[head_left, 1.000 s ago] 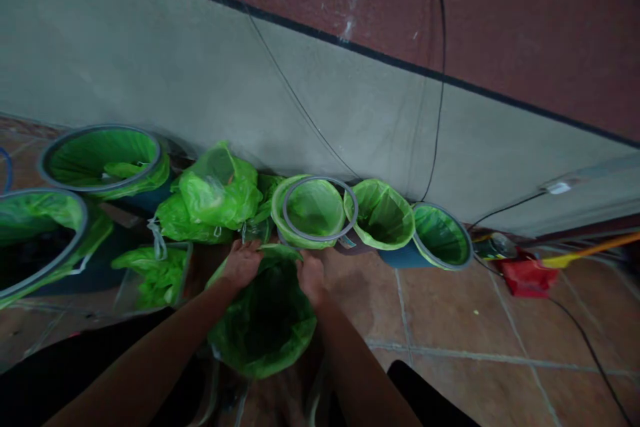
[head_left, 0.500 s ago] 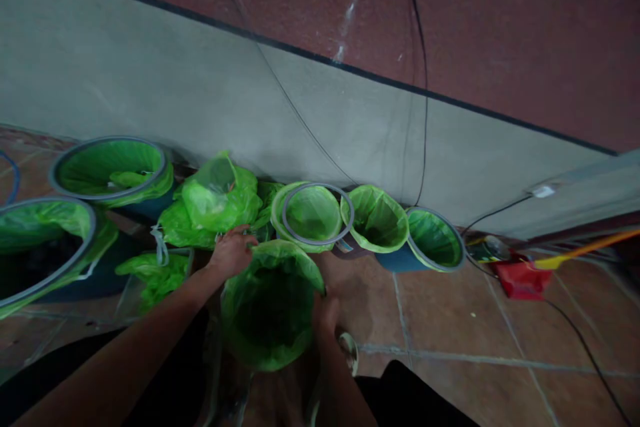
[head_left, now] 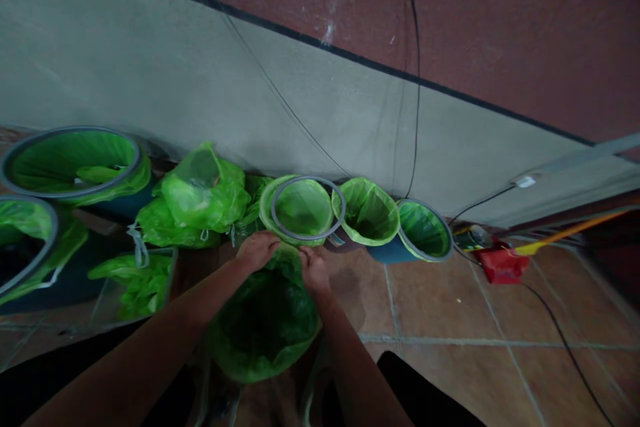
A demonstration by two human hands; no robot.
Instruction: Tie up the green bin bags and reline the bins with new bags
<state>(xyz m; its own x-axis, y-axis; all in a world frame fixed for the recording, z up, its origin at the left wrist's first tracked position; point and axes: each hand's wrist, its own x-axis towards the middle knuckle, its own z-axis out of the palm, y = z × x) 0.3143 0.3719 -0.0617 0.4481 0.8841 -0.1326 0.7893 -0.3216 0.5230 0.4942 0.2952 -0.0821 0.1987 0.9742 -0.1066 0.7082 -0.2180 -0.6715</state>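
Observation:
A bin lined with a green plastic bag (head_left: 265,327) stands on the tiled floor right in front of me. My left hand (head_left: 256,250) and my right hand (head_left: 313,270) both rest on its far rim, fingers curled over the bag's edge. Just beyond the hands stands another green-lined bin with a grey ring (head_left: 303,208) on top.
More green-lined bins (head_left: 367,217) (head_left: 425,232) line the grey wall, with large ones (head_left: 75,163) at left and loose green bags (head_left: 200,193) between. A clear tray of green bags (head_left: 135,280) lies at left. Cables, a red dustpan (head_left: 500,265) and a yellow handle lie at right.
My right hand moved from the bin's right side up to its far rim. My left hand shifted right along the rim, so both hands now sit close together.

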